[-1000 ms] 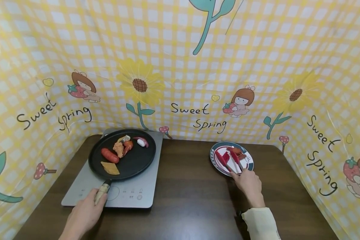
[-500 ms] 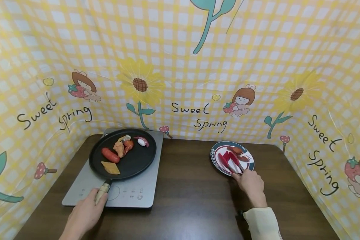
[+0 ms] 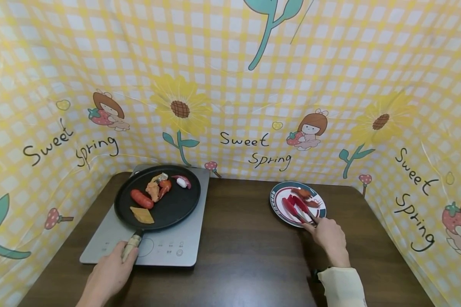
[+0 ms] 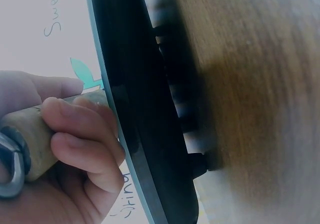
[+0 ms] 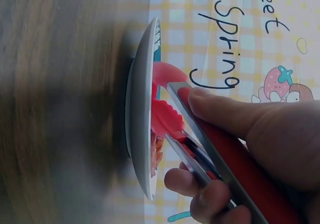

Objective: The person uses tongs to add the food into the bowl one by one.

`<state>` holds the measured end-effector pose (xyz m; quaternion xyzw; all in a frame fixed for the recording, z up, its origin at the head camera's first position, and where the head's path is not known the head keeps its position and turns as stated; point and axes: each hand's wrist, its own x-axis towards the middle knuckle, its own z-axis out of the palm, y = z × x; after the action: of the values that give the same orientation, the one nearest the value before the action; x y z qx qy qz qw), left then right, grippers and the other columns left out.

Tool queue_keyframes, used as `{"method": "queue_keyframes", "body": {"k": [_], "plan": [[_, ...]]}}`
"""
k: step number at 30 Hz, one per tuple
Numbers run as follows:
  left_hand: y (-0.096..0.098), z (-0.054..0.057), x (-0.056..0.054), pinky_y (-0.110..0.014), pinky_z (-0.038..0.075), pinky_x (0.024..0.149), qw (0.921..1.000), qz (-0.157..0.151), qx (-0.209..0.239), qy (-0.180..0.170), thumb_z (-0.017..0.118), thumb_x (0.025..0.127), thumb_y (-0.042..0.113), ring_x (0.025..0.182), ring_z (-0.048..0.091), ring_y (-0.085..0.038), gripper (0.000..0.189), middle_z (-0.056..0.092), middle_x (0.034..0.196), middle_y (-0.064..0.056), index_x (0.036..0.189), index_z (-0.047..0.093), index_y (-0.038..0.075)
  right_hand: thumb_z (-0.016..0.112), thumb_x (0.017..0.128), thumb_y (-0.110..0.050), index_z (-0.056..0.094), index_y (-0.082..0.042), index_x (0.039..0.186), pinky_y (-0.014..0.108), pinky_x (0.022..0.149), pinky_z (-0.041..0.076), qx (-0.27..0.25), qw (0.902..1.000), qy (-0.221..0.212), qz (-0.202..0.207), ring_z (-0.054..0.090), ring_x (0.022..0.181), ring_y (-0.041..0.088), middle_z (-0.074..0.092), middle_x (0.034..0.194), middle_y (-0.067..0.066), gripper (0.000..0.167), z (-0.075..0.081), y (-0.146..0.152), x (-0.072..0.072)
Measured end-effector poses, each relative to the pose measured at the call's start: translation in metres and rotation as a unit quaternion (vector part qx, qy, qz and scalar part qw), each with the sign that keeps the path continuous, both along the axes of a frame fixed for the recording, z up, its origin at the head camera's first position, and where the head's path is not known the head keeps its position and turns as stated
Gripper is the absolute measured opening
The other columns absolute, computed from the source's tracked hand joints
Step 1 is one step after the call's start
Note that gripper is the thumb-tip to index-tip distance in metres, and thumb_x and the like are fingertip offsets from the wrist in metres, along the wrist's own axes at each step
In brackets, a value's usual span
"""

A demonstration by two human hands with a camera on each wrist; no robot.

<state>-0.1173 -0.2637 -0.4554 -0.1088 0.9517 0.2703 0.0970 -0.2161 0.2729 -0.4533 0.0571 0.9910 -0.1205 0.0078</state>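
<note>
I had 1 pair of tongs (image 5: pixel 225 149), 1 pan (image 3: pixel 173 204), 1 plate (image 3: pixel 282 194) and 1 cooktop (image 3: pixel 186 245). The pan held 1 red sausage (image 3: pixel 141 199), 1 tan slice (image 3: pixel 142 215) and other food pieces; the plate held reddish-brown food (image 3: pixel 301 194). My right hand (image 3: pixel 330 239) grasped the tongs, their red tips spread within the plate; my left hand (image 3: pixel 113 266) gripped the pan's pale handle (image 3: pixel 130 247).

The head view is bright, with pale glare on the tabletop (image 3: pixel 249 275) and a dark shadow beside the right hand (image 3: pixel 328 237). Both wrist views blur the tabletop; the left washes the cloth (image 4: pixel 30 39) nearly white.
</note>
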Motion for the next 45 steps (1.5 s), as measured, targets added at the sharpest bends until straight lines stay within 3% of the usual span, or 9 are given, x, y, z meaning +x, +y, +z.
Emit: {"method": "queue_keyframes", "body": {"k": [7,11,15,21,28,33,40,45], "plan": [[0.001,0.001,0.000,-0.037,0.035,0.053,1.0000,0.000,-0.002,0.003,0.033,0.097,0.056,0.063,0.046,-0.024,0.069,0.050,0.075,-0.010,0.132,0.036,-0.005,0.064,0.085,-0.051,0.058,0.002,0.125,0.052,0.060,0.046,-0.010,0.9998,0.015,0.012,0.058,0.076,0.042,0.059,0.099,0.033,0.066,0.002,0.005,0.000],[0.000,0.000,-0.001,-0.037,0.036,0.054,1.0000,0.001,-0.004,0.000,0.033,0.097,0.056,0.064,0.047,-0.025,0.071,0.051,0.077,-0.011,0.132,0.036,-0.005,0.064,0.085,-0.051,0.066,0.003,0.107,0.045,0.057,0.043,-0.032,0.9992,0.016,0.016,0.056,0.069,0.035,0.060,0.082,0.023,0.058,-0.001,0.008,-0.002],[-0.001,-0.001,-0.001,-0.037,0.036,0.054,1.0000,0.002,-0.004,-0.002,0.033,0.097,0.057,0.065,0.047,-0.025,0.071,0.052,0.078,-0.011,0.131,0.037,-0.005,0.064,0.086,-0.048,0.065,-0.004,0.084,0.036,0.055,0.037,-0.069,0.9975,0.002,0.016,0.049,0.064,0.026,0.049,0.066,0.008,0.045,-0.005,0.010,-0.003],[-0.001,-0.002,-0.001,-0.038,0.036,0.054,1.0000,0.001,-0.003,-0.001,0.033,0.097,0.057,0.066,0.048,-0.025,0.072,0.053,0.079,-0.011,0.131,0.037,-0.005,0.062,0.088,-0.047,0.061,-0.005,0.076,0.034,0.056,0.035,-0.080,0.9964,0.007,0.026,0.048,0.063,0.025,0.047,0.063,0.006,0.043,-0.012,0.011,-0.006],[-0.001,-0.001,-0.001,-0.039,0.037,0.055,1.0000,0.001,-0.006,0.000,0.033,0.097,0.057,0.067,0.048,-0.025,0.071,0.054,0.081,-0.012,0.131,0.037,-0.005,0.058,0.089,-0.052,0.068,-0.003,0.092,0.036,0.056,0.037,-0.099,0.9949,0.004,0.021,0.050,0.066,0.028,0.052,0.069,0.009,0.050,-0.011,0.015,-0.008],[-0.001,-0.001,-0.001,-0.039,0.038,0.055,1.0000,0.002,-0.006,-0.002,0.033,0.097,0.057,0.067,0.048,-0.025,0.071,0.054,0.081,-0.012,0.131,0.037,-0.005,0.055,0.090,-0.055,0.066,-0.006,0.086,0.032,0.052,0.036,-0.143,0.9897,-0.016,0.003,0.048,0.057,0.021,0.052,0.059,0.004,0.050,-0.008,0.014,-0.009],[-0.001,-0.002,-0.002,-0.039,0.038,0.055,1.0000,0.004,-0.006,-0.005,0.033,0.096,0.058,0.068,0.048,-0.025,0.073,0.054,0.083,-0.013,0.131,0.037,-0.006,0.056,0.091,-0.052,0.065,-0.003,0.097,0.030,0.049,0.037,-0.192,0.9803,-0.042,-0.015,0.048,0.050,0.018,0.052,0.056,0.004,0.050,-0.006,0.012,-0.009],[-0.001,-0.001,-0.001,-0.037,0.037,0.055,0.9999,0.005,-0.006,-0.009,0.032,0.096,0.059,0.067,0.048,-0.025,0.075,0.054,0.083,-0.013,0.132,0.036,-0.006,0.056,0.090,-0.053,0.065,-0.002,0.097,0.030,0.048,0.036,-0.222,0.9734,-0.051,-0.025,0.048,0.050,0.017,0.052,0.057,0.004,0.052,-0.006,0.012,-0.010]]}}
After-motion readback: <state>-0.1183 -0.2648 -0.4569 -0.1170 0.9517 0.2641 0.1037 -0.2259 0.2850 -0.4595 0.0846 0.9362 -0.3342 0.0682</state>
